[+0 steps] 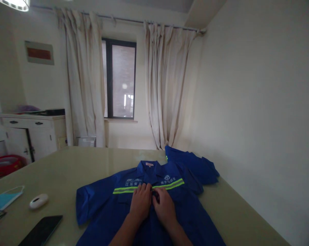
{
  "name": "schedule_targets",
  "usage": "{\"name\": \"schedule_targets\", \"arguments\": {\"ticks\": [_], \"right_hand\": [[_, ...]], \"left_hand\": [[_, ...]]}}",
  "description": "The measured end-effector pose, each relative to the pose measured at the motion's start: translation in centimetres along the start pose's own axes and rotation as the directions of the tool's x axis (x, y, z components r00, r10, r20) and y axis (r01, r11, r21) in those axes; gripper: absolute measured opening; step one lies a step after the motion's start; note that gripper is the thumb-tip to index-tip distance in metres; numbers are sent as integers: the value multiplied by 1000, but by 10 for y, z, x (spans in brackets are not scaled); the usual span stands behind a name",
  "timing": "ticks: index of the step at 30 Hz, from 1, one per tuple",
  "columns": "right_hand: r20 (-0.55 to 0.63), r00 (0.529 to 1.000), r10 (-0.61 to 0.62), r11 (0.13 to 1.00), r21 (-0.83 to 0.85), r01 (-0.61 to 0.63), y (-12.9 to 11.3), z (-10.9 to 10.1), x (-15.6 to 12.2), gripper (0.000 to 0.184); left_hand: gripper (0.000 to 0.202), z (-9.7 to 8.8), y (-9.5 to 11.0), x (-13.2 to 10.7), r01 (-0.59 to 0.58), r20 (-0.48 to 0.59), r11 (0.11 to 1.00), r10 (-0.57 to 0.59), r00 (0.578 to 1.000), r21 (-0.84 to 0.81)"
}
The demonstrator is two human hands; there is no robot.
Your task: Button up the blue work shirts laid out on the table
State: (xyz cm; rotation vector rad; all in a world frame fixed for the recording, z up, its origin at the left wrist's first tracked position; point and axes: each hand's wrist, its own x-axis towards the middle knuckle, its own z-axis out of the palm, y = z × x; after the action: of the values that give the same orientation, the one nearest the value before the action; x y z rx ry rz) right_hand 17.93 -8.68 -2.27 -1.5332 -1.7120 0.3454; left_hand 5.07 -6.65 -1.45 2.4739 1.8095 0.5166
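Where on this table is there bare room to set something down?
Bare table lies beyond the shirt toward the far-left edge, plus a strip along the right edge. Crowded: near-left corner with mask, white oval device, phone; second blue garment far-right.

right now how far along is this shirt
Done: the blue shirt lies flat on the table, front up. In hand: left hand and right hand meet on its front opening below the reflective stripe. Left: shirt not yet folded; a second blue garment lies bunched behind it.
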Motion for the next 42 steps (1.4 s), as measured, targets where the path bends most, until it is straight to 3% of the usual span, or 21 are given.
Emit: {"name": "schedule_targets", "arguments": {"ticks": [5,8,17,21,25,27,31,34,38,40,42], "right_hand": [[102,995,-19,963,-264,46,-9,8,-17,46],[128,991,-26,957,-282,62,-7,17,-17,56],[188,982,25,942,-333,40,-10,25,7,59],[195,980,30,937,-346,40,-6,27,10,61],[166,986,30,937,-349,30,-5,26,11,63],[168,986,6,934,-354,55,-6,25,12,61],[176,984,-11,928,-364,75,-9,26,16,59],[178,984,-4,926,-372,71,-11,28,21,59],[163,986,14,923,-381,50,-10,32,23,60],[157,988,14,924,-379,47,-8,34,23,60],[151,988,15,926,-375,44,-7,35,22,59]], "left_hand": [[33,3,-14,12,-15,-47,999,17,999,43],[33,5,-23,23,-45,-47,997,48,998,56],[30,7,-35,51,-86,-48,995,89,995,54],[44,17,-38,35,-131,-23,990,132,991,43],[50,18,-64,-7,-277,58,961,277,959,-12],[51,11,-85,-29,-228,100,973,231,968,-33],[57,-6,-122,-58,-10,120,999,5,993,46],[61,-14,-137,-58,68,75,990,-77,994,121],[61,-19,-145,-41,128,39,985,-133,990,120],[61,-22,-152,-33,194,-51,974,-189,981,116],[62,-26,-164,-29,348,-231,931,-317,920,108]]}}
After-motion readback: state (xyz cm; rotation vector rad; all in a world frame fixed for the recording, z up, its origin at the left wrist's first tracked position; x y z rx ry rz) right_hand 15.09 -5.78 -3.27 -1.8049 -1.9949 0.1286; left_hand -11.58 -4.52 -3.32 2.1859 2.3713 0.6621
